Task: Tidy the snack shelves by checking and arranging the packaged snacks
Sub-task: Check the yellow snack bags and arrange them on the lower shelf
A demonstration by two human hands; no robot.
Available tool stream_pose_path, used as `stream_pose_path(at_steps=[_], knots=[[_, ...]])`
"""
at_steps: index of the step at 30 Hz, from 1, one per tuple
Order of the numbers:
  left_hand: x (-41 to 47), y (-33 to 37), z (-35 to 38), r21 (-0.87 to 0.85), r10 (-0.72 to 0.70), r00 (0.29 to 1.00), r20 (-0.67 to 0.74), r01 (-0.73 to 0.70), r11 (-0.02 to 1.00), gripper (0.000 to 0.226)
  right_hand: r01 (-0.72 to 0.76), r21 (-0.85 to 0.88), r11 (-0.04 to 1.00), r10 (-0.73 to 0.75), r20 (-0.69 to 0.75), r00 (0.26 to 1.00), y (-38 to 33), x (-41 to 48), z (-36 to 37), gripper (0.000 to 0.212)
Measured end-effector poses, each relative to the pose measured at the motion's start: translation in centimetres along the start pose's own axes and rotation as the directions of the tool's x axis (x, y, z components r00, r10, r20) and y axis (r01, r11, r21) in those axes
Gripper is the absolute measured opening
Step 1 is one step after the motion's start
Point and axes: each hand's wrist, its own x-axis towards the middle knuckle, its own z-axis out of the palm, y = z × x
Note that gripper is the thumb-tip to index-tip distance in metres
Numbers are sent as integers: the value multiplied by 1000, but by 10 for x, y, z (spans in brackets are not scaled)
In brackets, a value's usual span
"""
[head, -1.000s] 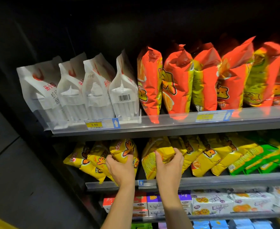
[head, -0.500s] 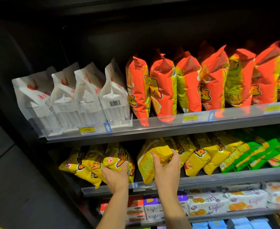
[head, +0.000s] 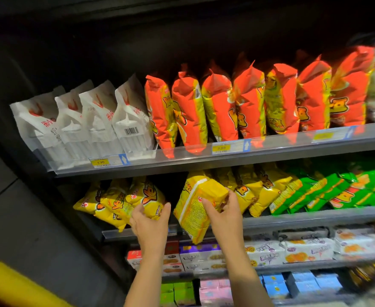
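On the second shelf (head: 292, 220) my right hand (head: 223, 214) grips a yellow snack bag (head: 195, 207), tilted with its lower end hanging over the shelf's front rail. My left hand (head: 150, 222) is at the rightmost bag of a leaning group of yellow bags (head: 120, 201), fingers spread around its lower edge, thumb lifted toward the gap. A dark gap lies between that group and the held bag. More yellow bags (head: 261, 189) lean to the right of my right hand.
Green bags (head: 337, 191) fill the right of the second shelf. Above it, white packets (head: 82, 125) and orange-red bags (head: 237, 107) stand behind a clear rail with price tags (head: 228, 148). Boxed biscuits (head: 292, 251) and small cartons (head: 292, 284) sit lower. A dark side panel (head: 27, 218) closes the left.
My right hand has drawn the yellow bag forward and down, so it now hangs over the rail. My left hand has loosened its grip and spread. The view has shifted right.
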Motion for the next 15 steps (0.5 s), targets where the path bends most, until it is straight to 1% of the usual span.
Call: stream_pose_path(at_steps=[3, 5, 7, 9, 11, 12, 13, 15], knots=[[-37, 15, 1, 57, 99, 980, 173, -110, 992, 82, -9, 72, 997, -2, 146, 989, -8, -4, -35, 40], [-60, 23, 3, 61, 107, 953, 284, -130, 990, 82, -25, 99, 995, 0, 243, 970, -17, -8, -57, 34], [-82, 32, 2, 38, 108, 924, 366, -131, 991, 85, -50, 134, 990, 6, 314, 949, -24, -11, -80, 32], [-102, 38, 1, 13, 99, 889, 447, -117, 993, 94, -72, 164, 984, 6, 370, 929, -34, -13, -104, 30], [-121, 43, -3, -14, 72, 856, 512, -76, 997, 106, -93, 170, 981, 9, 440, 898, -41, -15, -125, 28], [-130, 43, -4, -24, 42, 839, 543, -35, 999, 109, -104, 170, 980, 11, 473, 881, -43, -18, -135, 27], [-140, 44, -5, -43, 27, 820, 572, -3, 999, 105, -113, 173, 978, 13, 493, 870, -45, -21, -143, 26], [-160, 50, -5, -95, 43, 788, 615, 20, 995, 78, -121, 183, 976, 12, 504, 864, -46, -25, -157, 28]])
